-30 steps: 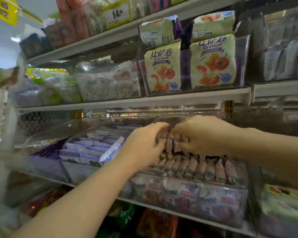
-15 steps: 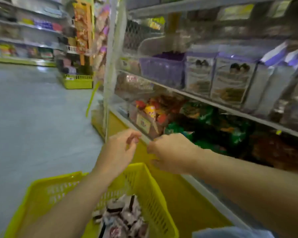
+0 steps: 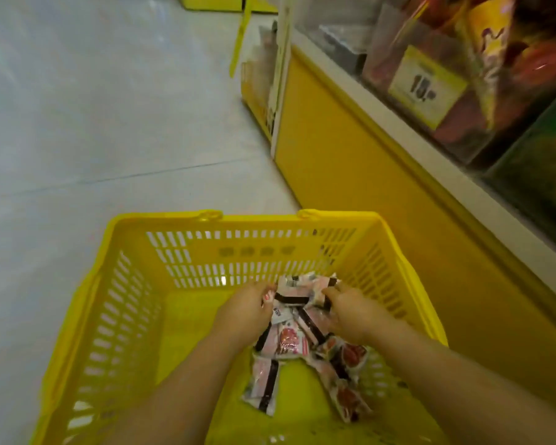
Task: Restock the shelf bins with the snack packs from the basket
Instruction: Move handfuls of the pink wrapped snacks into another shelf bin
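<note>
Both hands have dropped from above the yellow basket (image 3: 161, 220) down into it: left hand (image 3: 247, 311) and right hand (image 3: 350, 311) each grasp snack packs (image 3: 289, 342) heaped at its right side. Beside it, a clear shelf bin (image 3: 382, 43) holds reddish bags (image 3: 463, 123) behind a price tag (image 3: 427, 85)

Basket (image 3: 254, 220) is open at the top, so entry from above is unobstructed. Its left half shows bare bottom. The snack packs (image 3: 289, 342) are heaped in the right half. The left hand (image 3: 247, 308) and right hand (image 3: 350, 311) both grip into the heap's far end and fill the room there. Slotted walls close the far, left and right sides. The right wall stands near the shelf's yellow base panel (image 3: 350, 175) — a narrow gap. Clear bins (image 3: 382, 53) sit above that panel. The floor (image 3: 93, 123) to the left lies open.
</note>
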`<control>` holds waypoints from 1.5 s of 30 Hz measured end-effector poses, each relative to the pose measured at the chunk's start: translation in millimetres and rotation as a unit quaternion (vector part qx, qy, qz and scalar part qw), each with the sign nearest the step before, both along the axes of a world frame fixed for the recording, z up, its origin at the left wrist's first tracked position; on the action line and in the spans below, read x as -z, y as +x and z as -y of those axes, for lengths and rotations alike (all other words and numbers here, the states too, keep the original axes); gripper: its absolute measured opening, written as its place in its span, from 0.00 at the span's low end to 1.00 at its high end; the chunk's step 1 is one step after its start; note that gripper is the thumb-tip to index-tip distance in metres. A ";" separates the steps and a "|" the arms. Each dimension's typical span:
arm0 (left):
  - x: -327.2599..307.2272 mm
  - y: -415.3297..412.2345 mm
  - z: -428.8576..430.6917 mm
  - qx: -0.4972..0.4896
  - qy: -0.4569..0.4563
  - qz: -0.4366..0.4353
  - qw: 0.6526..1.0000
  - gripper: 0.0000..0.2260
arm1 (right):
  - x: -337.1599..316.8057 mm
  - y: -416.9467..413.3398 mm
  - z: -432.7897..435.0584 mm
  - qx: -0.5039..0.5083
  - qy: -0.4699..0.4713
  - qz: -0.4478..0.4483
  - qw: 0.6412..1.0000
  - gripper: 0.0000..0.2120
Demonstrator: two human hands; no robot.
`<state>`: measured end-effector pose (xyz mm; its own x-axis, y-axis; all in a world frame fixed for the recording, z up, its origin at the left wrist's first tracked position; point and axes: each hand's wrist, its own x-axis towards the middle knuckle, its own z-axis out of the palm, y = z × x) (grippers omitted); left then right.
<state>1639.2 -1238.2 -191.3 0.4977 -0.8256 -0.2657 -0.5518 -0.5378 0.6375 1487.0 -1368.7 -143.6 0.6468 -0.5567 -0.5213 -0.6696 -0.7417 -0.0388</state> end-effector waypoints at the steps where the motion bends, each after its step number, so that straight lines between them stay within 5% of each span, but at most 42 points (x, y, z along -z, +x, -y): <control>1: 10.9 -0.3 5.3 -0.003 0.016 0.001 1.000 0.17 | 10.4 2.4 4.2 0.018 -0.007 0.005 1.000 0.26; 6: 43.2 -4.5 38.8 -0.047 0.004 -0.062 0.997 0.28 | 44.9 13.2 17.7 0.050 -0.026 0.026 0.998 0.31; 10: 48.9 -13.8 56.9 -0.107 -0.007 -0.194 0.975 0.29 | 61.7 13.4 19.4 0.075 0.006 0.052 0.996 0.31; 15: 44.4 -24.2 55.5 -0.216 -0.051 -0.351 0.910 0.11 | 60.6 6.0 23.2 0.120 0.013 0.161 0.980 0.19; 20: 33.5 -13.3 42.8 -0.279 -0.099 -0.298 0.907 0.07 | 41.1 2.8 24.2 0.233 0.068 0.275 0.930 0.02; 22: 31.7 -3.0 33.1 -0.289 -0.104 -0.301 0.903 0.06 | 36.5 4.2 24.9 0.255 0.102 0.298 0.914 0.07; 28: 30.2 12.7 8.4 -0.245 -0.061 -0.323 0.912 0.32 | 35.6 4.6 15.1 0.392 0.285 0.319 0.815 0.09; 33: 31.2 15.8 7.2 -0.233 -0.025 -0.418 0.878 0.19 | 39.9 5.7 8.7 0.445 0.471 0.300 0.700 0.15; 38: 26.2 15.7 12.9 -0.267 -0.074 -0.506 0.817 0.09 | 45.5 9.2 9.6 0.428 0.446 0.298 0.727 0.15; 45: 14.5 13.5 16.8 -0.255 -0.076 -0.580 0.769 0.11 | 41.8 19.2 8.4 0.449 0.521 0.311 0.656 0.08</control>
